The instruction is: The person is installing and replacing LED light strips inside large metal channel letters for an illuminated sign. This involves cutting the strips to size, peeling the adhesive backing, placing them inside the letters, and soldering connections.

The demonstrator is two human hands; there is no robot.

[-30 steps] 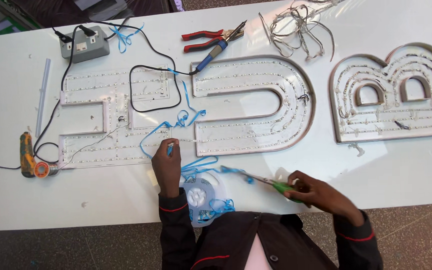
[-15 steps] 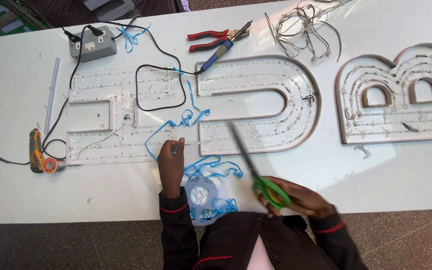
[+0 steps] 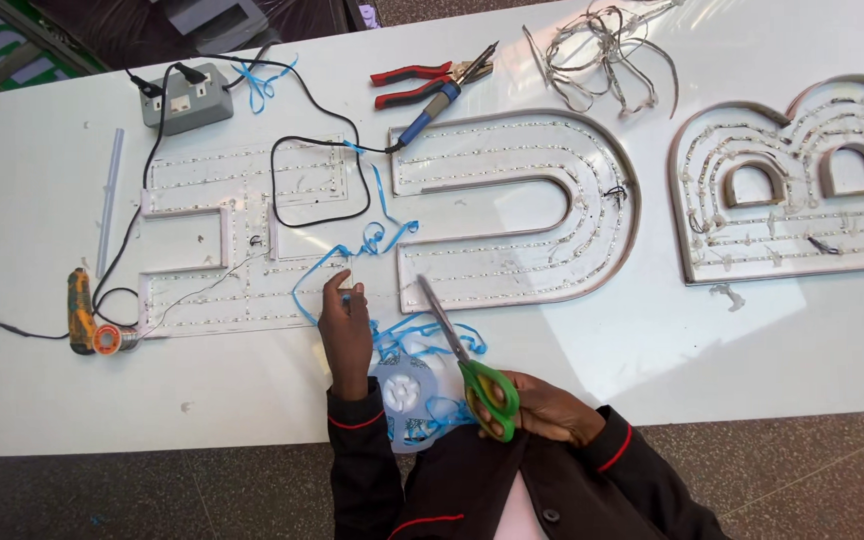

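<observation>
Beside blue tape (image 3: 372, 245), scissors (image 3: 467, 350) now nearer.

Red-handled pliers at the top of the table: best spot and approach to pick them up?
Take the red-handled pliers by the two red handles, coming from the left, where they splay toward bare table. The metal nose points right and lies against the blue-handled soldering iron, so that end is crowded and narrow. A grip closing both handles together looks steadiest.

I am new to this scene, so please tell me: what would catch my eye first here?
First, the big white channel letters lined with LED strips, lying flat across the white table. Near the table's front edge, the right hand holds green-handled scissors, and the left hand pinches a curling blue ribbon. Red pliers lie at the back.
</observation>
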